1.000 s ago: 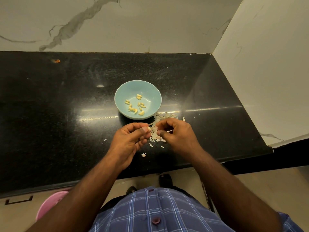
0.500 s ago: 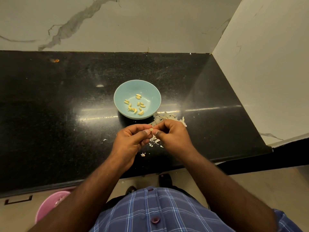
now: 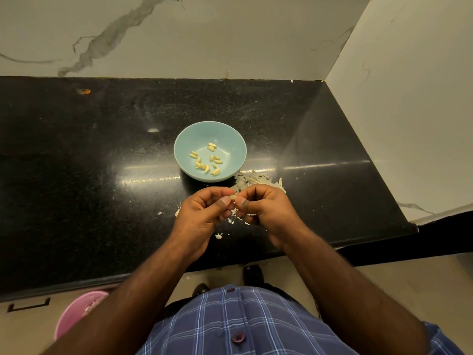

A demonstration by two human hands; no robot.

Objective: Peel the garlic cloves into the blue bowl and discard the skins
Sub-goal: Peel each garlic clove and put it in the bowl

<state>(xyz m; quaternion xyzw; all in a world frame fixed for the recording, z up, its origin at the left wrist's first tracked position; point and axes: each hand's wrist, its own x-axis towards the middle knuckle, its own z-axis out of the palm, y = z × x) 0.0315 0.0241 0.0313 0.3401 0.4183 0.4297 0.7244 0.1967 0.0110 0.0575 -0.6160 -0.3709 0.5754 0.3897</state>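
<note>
A light blue bowl (image 3: 189, 139) stands on the black counter and holds several peeled yellow cloves (image 3: 206, 160). Just in front of it, my left hand (image 3: 202, 216) and my right hand (image 3: 266, 211) meet fingertip to fingertip and pinch one pale garlic clove (image 3: 233, 197) between them. A heap of papery garlic skins (image 3: 252, 179) lies by the bowl's right front, partly hidden behind my right hand. A few skin scraps (image 3: 218, 236) are scattered under and in front of my hands.
The black stone counter (image 3: 89, 162) ends at a marble wall behind and a white wall on the right. Its front edge runs just under my forearms. A pink bin (image 3: 74, 313) stands on the floor at lower left.
My right hand has come left from the skin heap to meet my left hand. Both hands now pinch the clove and have risen slightly toward the bowl.
</note>
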